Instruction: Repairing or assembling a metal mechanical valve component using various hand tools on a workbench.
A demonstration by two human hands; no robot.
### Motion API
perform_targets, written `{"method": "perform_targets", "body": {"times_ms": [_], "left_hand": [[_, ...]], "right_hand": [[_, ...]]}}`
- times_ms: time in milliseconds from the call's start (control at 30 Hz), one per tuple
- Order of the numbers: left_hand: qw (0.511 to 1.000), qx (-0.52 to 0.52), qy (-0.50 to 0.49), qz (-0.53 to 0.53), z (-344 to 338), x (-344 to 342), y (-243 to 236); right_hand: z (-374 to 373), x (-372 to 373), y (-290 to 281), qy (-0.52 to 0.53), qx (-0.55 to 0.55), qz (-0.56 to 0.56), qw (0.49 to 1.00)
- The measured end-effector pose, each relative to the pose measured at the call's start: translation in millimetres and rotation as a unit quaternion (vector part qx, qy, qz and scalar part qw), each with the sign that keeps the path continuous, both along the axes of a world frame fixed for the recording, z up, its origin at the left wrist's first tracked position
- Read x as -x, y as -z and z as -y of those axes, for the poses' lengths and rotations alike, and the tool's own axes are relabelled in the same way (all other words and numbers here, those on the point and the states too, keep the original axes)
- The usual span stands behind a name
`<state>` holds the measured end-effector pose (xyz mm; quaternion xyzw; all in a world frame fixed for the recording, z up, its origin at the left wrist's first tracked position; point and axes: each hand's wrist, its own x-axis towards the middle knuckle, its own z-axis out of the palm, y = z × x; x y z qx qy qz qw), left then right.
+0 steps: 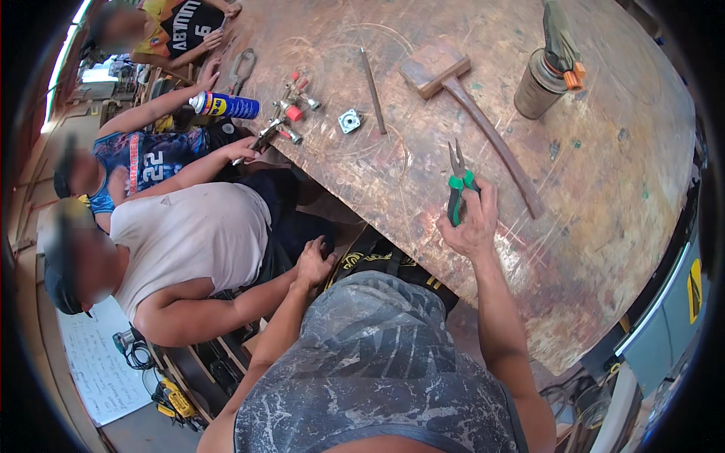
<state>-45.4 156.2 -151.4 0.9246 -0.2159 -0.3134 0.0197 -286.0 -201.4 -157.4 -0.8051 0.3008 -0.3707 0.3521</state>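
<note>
My right hand [474,219] is closed on long-nose pliers [458,181] with green and black handles; their slim jaws point away from me, slightly parted, over the table. Right of the pliers lies a wooden mallet [436,66], its handle slanting toward me. My left hand [314,264] is low by my lap, off the table, its fingers loosely apart and nothing visible in it. A co-worker's forearm meets it in view, so part of the wrist area is hard to separate. Ahead on the table are a thin metal rod [372,90] and a small square metal plate [349,121].
The worn table [483,317] has its near edge running diagonally before me. At its left are a blue spray can [230,106], brass valve fittings [293,112] and a metal tool [242,69]. A canister with an orange knob [540,87] stands far right. Several people sit left, arms near the edge.
</note>
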Motion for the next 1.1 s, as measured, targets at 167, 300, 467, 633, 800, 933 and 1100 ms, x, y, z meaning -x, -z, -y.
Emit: {"method": "perform_targets", "body": {"times_ms": [167,300,467,633,800,933,1100], "left_hand": [[0.999,-0.024,0.025,0.003,-7.7,-0.3,4.2],[0.999,-0.018,0.033,0.011,-8.3,1.2,7.1],[1.000,-0.007,-0.011,-0.001,-1.1,7.4,-0.3],[0.999,-0.014,0.026,0.017,8.1,15.0,-10.4],[1.000,-0.004,0.010,0.010,9.4,16.2,-10.8],[1.000,-0.001,0.004,0.005,5.8,15.9,-6.0],[0.999,0.032,-0.040,-0.018,0.5,15.7,5.4]], "right_hand": [[1.1,-0.6,-1.6,-0.006,0.015,0.008,1.000],[0.4,0.0,-2.5,-0.005,0.007,0.005,1.000],[0.6,0.8,-1.9,-0.005,0.010,0.006,1.000],[1.2,0.7,-1.7,-0.002,0.013,0.008,1.000],[0.8,-0.8,-4.3,-0.008,0.001,0.010,1.000],[0.2,-2.0,-5.2,-0.011,0.015,0.008,1.000],[-1.3,-1.7,-4.2,-0.005,0.012,-0.009,1.000]]}}
